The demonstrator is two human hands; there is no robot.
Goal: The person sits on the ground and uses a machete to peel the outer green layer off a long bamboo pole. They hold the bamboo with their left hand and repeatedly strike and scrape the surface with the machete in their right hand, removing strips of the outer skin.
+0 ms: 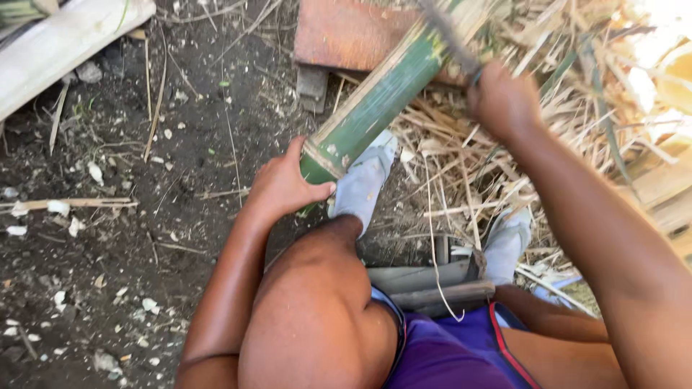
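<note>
Hard daylight pours in from the upper right, blowing the straw there out to white glare. The dark soil lies evenly shaded, while the right hand blurs with motion

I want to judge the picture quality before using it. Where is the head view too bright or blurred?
In the head view, sunlight burns out the top right corner, washing the dry straw to white; the tool in the right hand is smeared by motion; the left hand and green bamboo are evenly lit and sharp.
</note>
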